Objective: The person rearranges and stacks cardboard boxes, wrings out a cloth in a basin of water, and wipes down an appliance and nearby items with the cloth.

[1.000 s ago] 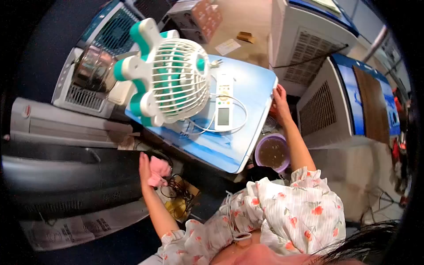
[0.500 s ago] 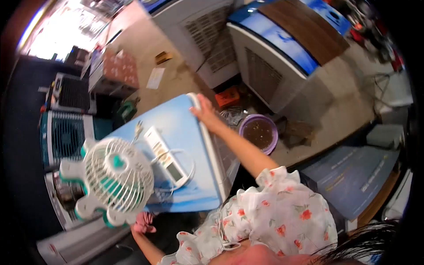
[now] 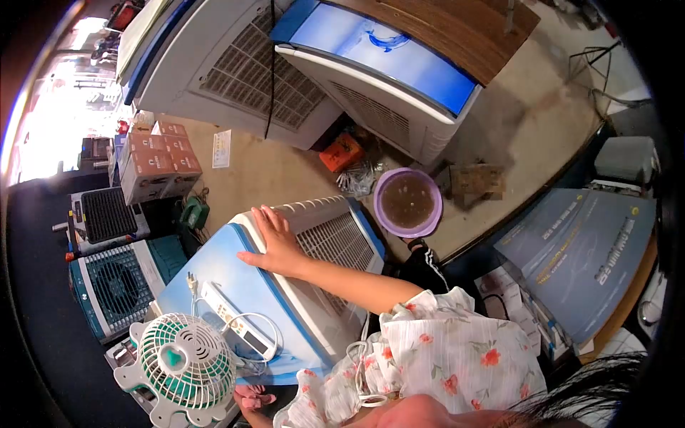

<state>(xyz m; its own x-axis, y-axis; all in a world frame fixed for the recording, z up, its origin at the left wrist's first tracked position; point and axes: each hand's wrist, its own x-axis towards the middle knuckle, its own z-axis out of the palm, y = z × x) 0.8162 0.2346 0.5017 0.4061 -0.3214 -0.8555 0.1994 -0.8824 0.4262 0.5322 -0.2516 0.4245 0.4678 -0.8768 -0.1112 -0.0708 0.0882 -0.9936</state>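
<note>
My right hand (image 3: pixel 275 246) lies on the far edge of an air cooler's (image 3: pixel 335 246) blue-and-white top, thumb apart and fingers stretched out. On this top lie a white power strip (image 3: pixel 235 324), its looped cord (image 3: pixel 273 329) and a plug (image 3: pixel 192 284). A small white-and-green fan (image 3: pixel 184 360) overlaps the near left corner of the top. At the bottom, a pink ruffled band (image 3: pixel 255 396) sits around my left wrist. My left hand itself is hidden behind the cooler and fan, so its fingers cannot be made out.
A purple basin (image 3: pixel 408 203) of murky water stands on the floor beside the cooler. Two larger coolers (image 3: pixel 371 118) stand beyond. Stacked cartons (image 3: pixel 160 162) and a teal grilled unit (image 3: pixel 114 285) are on the left. A large grey box (image 3: pixel 578 257) lies at the right.
The view has shifted, and the cooler's grilled side now shows more. My right hand has gone from the edge's far corner to lying further over the top. The fan appears lower.
</note>
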